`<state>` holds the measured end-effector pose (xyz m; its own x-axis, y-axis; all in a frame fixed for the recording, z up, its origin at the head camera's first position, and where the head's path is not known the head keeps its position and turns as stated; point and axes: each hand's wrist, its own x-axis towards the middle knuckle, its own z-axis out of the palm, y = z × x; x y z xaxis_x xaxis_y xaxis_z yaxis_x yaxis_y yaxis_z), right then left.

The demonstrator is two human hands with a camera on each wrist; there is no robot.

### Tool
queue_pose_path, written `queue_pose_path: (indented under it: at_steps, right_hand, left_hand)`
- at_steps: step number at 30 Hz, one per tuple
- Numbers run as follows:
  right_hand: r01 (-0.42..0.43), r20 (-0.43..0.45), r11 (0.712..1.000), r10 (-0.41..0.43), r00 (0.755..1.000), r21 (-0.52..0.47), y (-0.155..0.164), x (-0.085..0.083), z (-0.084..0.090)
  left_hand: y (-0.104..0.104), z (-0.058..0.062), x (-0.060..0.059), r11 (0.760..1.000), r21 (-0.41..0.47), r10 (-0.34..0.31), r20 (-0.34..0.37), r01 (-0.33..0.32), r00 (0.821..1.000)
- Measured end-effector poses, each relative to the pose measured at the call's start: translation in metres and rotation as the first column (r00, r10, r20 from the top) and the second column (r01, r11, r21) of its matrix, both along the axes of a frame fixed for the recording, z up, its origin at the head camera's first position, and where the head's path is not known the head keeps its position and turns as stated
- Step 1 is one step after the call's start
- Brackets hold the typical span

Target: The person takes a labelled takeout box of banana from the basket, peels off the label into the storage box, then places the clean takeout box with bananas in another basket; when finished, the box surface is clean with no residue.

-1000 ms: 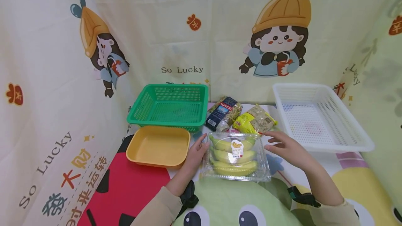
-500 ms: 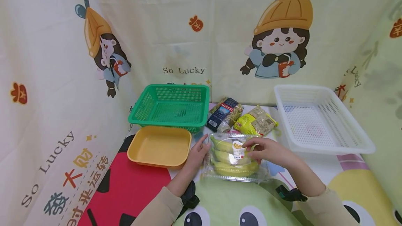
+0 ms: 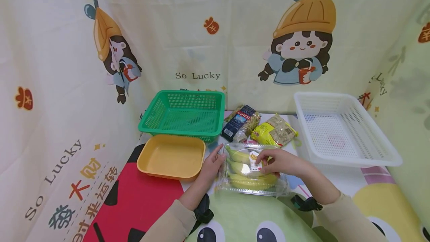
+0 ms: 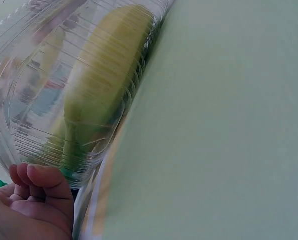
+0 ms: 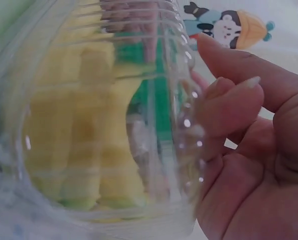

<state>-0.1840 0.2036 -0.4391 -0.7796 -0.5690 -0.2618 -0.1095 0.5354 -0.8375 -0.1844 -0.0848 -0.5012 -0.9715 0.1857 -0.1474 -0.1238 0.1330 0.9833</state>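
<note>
A clear plastic box of bananas (image 3: pixel 250 184) with several yellow bananas and a white label (image 3: pixel 254 161) on its lid lies before me in the head view. My left hand (image 3: pixel 211 165) rests against the box's left side; in the left wrist view its fingertips (image 4: pixel 46 175) touch the ribbed edge. Over the lid's right half is my right hand (image 3: pixel 279 161), its fingers bent down at the label, partly hiding the bananas. In the right wrist view that hand (image 5: pixel 259 135) shows beside the box's beaded rim; whether it pinches anything is hidden.
A green basket (image 3: pixel 142 124) stands at back left, with a yellow tray (image 3: pixel 147 174) in front. A pasta bag (image 3: pixel 240 120) and a yellow food packet (image 3: pixel 275 130) lie behind the box. A white basket (image 3: pixel 366 160) stands at right, near the cloth backdrop (image 3: pixel 242 66).
My right hand has moved left from beside the box's right edge to over its lid, at the label. The left hand stays at the box's left side.
</note>
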Motion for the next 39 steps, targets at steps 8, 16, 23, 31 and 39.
queue_pose_path:
  at_steps: [8,16,23,31,39]
  right_hand:
    - [-0.026,-0.005,0.998,0.026,1.000,0.062,-0.004,-0.001,0.004]
    - [-0.022,-0.028,0.993,0.026,0.999,0.120,-0.009,-0.003,0.005]
    - [-0.010,-0.026,0.990,0.014,1.000,0.141,-0.009,-0.004,0.005]
    - [-0.028,-0.007,0.992,0.029,1.000,0.120,-0.007,-0.006,0.004]
    - [0.000,0.029,0.999,-0.001,1.000,0.045,-0.005,-0.007,0.003]
  left_hand:
    - [0.000,-0.030,-0.014,1.000,0.008,0.005,0.025,-0.005,1.000]
    - [0.002,-0.038,-0.015,0.999,0.003,0.038,0.001,-0.038,0.999]
    - [0.002,-0.037,-0.014,0.999,0.003,0.039,-0.013,-0.039,0.999]
    - [0.002,-0.036,-0.014,0.999,0.000,0.039,-0.001,-0.039,0.999]
    - [0.000,-0.015,-0.008,1.000,0.016,0.000,0.023,0.000,1.000]
